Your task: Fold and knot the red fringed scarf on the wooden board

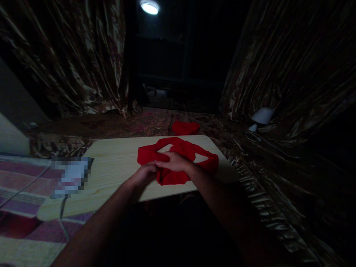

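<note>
Left hand (144,174): fingers curled, red cloth (182,147) being pinched. Right hand (174,162): fingers outstretched, cloth being pressed flat. Cloth being borne by the desk (116,159) under the fingers; second red piece (185,127) beyond them.

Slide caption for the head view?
Left hand and right hand meet on a red garment on a pale wooden board; another red cloth lies beyond.

Shiny curtains (63,55) on both sides — a white lamp (263,115), a ceiling light (149,6) overhead.
</note>
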`<state>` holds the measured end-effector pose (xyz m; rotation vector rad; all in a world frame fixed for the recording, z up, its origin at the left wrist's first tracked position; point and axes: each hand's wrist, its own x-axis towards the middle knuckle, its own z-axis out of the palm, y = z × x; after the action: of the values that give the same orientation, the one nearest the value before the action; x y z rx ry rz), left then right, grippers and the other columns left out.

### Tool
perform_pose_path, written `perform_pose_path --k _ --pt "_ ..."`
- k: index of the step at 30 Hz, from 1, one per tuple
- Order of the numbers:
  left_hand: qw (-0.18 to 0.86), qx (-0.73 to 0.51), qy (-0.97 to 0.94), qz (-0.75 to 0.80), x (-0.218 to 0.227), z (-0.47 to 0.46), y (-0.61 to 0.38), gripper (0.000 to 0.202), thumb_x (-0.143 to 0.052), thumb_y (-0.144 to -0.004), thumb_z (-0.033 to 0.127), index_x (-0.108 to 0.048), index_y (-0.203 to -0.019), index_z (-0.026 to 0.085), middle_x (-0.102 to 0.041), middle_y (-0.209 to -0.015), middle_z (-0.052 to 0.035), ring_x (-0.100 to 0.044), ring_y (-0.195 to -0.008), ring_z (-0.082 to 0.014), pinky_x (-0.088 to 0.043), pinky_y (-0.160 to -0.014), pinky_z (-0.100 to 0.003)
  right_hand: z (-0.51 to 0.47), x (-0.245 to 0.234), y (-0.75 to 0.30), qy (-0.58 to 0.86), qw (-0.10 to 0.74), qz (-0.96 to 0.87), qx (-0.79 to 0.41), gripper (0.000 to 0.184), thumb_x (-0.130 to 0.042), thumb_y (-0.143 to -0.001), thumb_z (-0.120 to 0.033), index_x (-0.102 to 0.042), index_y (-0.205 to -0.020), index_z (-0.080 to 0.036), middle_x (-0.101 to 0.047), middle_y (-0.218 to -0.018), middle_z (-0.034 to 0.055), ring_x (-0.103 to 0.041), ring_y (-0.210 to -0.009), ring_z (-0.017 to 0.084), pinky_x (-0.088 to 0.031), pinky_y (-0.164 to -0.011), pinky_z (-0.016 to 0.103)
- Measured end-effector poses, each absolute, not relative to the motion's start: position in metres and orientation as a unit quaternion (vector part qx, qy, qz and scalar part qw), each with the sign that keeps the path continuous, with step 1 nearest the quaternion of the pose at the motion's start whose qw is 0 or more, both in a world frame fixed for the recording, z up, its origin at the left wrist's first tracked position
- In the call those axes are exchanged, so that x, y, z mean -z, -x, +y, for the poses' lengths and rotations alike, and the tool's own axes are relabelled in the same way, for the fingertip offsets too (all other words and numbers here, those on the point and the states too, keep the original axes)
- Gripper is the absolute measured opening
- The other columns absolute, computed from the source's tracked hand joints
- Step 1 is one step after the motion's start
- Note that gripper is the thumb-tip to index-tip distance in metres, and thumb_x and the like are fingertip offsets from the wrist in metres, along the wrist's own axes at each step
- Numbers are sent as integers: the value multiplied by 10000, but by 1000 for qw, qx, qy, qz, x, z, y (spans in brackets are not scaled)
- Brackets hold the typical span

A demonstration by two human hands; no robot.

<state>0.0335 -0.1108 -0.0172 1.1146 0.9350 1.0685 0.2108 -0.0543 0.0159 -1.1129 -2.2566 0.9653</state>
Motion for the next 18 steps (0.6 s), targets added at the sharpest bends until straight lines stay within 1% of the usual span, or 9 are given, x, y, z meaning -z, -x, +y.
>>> perform_pose_path --k 2,4,6,7,9,10,14,16,18 --pt "546 -454 -541 450 12 -110 -29 191 -566 -593 233 -652 -748 161 -607 -634 -16 -545 -591 -157 -452 -575 -276 -58 -15 -209 416 211 -819 -335 204 -721 -809 -318 -711 -942 -163 -716 -833 8 -637 -753 159 -476 -676 246" --pt "373 -483 -585 534 6 -105 -21 178 -543 -653 249 -654 -769 175 -624 -678 -22 -568 -650 -173 -482 -647 -294 -59 -14 -209 413 222 -816 -337 54 -659 -793 -197 -677 -830 -162 -675 -750 -14 -588 -684 136 -430 -619 229" --pt "216 -518 -609 561 -2 -99 -11 312 -529 -674 253 -691 -932 183 -704 -908 -54 -633 -862 -213 -513 -822 -332 -59 -14 -213 391 233 -817 -355 95 -587 -752 -101 -648 -781 -169 -659 -741 -23 -571 -682 128 -412 -612 219" --pt "184 -521 -631 545 -6 -96 -6 422 -531 -657 247 -696 -1041 189 -711 -1067 -70 -634 -1001 -234 -501 -917 -353 -58 -15 -215 377 232 -817 -370 135 -559 -726 -70 -639 -768 -171 -655 -742 -24 -569 -687 127 -411 -615 216" --pt "233 -483 -692 484 -12 -90 -1 601 -528 -605 237 -682 -1184 185 -671 -1278 -91 -596 -1171 -263 -465 -1019 -383 -57 -17 -221 348 216 -812 -415 210 -517 -672 -31 -637 -772 -171 -653 -749 -27 -570 -699 125 -418 -626 211" --pt "290 -446 -711 461 -14 -87 1 635 -521 -588 238 -684 -1198 172 -673 -1286 -98 -604 -1163 -271 -472 -1011 -391 -57 -18 -224 337 202 -806 -442 243 -501 -648 -21 -641 -782 -169 -652 -749 -28 -570 -696 124 -423 -631 212" --pt "476 -278 -710 439 -15 -81 -4 495 -527 -597 259 -727 -1030 130 -738 -932 -57 -643 -815 -225 -513 -788 -340 -60 -30 -237 323 148 -758 -547 271 -478 -579 -30 -627 -764 -161 -620 -684 -36 -529 -604 108 -406 -575 214" --pt "489 -215 -727 431 -15 -81 -8 358 -560 -612 278 -727 -898 142 -704 -810 -17 -611 -749 -200 -490 -742 -307 -64 -37 -244 318 123 -732 -589 236 -492 -553 -42 -606 -723 -160 -600 -647 -41 -499 -563 99 -373 -535 207" --pt "457 -151 -756 445 -16 -83 -10 228 -594 -629 311 -702 -760 159 -666 -733 -1 -594 -728 -194 -472 -717 -289 -66 -43 -253 306 117 -707 -626 225 -515 -534 -56 -610 -712 -157 -609 -648 -38 -506 -573 102 -376 -538 204"
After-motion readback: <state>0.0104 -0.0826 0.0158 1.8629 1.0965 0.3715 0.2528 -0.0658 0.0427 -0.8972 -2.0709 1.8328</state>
